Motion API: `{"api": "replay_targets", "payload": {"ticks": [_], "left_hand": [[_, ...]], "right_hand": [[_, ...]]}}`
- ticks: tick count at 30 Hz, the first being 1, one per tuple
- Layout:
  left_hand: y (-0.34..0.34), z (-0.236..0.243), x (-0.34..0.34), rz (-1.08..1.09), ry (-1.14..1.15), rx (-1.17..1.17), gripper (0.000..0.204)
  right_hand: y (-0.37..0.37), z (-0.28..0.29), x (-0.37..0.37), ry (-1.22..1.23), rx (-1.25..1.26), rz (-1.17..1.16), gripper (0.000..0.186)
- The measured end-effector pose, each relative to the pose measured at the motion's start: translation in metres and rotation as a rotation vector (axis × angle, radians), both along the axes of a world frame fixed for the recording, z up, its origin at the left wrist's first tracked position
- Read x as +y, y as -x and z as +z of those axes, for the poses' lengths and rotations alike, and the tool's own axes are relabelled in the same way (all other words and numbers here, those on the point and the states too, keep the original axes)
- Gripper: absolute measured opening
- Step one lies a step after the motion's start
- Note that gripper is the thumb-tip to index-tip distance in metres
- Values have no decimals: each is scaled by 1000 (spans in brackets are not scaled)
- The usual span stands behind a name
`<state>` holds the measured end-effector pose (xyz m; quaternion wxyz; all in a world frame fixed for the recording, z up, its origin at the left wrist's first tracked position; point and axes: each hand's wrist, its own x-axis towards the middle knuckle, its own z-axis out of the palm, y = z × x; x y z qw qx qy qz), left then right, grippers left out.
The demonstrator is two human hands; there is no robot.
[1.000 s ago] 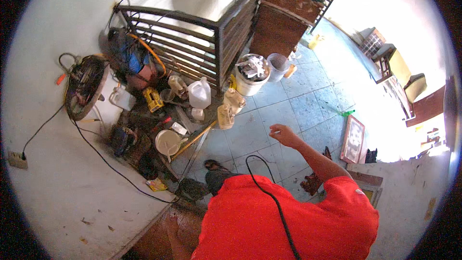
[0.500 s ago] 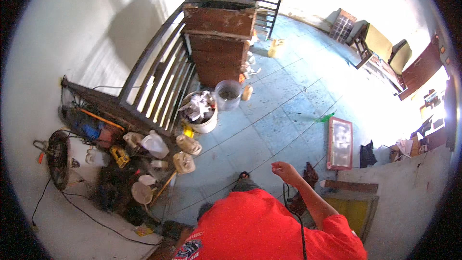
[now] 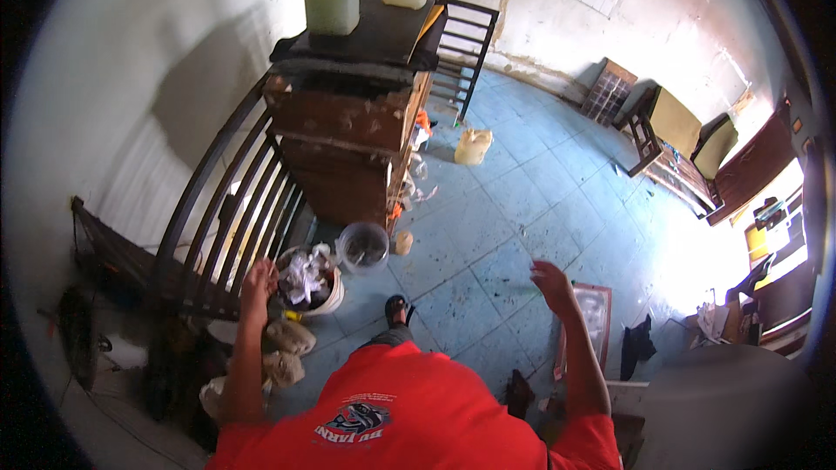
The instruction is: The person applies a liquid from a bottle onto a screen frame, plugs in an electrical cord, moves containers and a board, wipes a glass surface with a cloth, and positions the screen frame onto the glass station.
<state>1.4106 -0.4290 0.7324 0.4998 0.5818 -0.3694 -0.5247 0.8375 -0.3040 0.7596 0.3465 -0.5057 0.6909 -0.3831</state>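
Note:
My left hand (image 3: 259, 285) is raised beside a white bucket (image 3: 331, 296) filled with crumpled pale scraps (image 3: 305, 275). Its fingers are loosely bent, and no object shows in them. Over the blue tiled floor, out to the right, hangs my right hand (image 3: 552, 285), empty, with its fingers loosely extended. Below that hand a red-framed panel (image 3: 596, 318) lies on the floor, partly covered by my forearm. A clear plastic tub (image 3: 363, 247) stands against the far side of the bucket.
A worn wooden cabinet (image 3: 335, 170) stands ahead with two jerrycans (image 3: 332, 0) on top. Dark slatted railing (image 3: 213, 174) runs along the left. Another jerrycan (image 3: 473, 147) sits on the floor beyond. Old furniture (image 3: 675, 122) lies at the far right; dirty plastic containers (image 3: 290, 338) crowd the lower left.
I have moved forward and the view has tilted up, bringing the jerrycans fully into sight. My left hand has come into view, and a sandalled foot shows farther forward.

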Motion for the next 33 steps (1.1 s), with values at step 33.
{"api": "replay_targets", "payload": {"ticks": [33], "left_hand": [[259,298,-792,518,345,-163,48]], "right_hand": [[214,250,-946,807,407,585,46]]}}
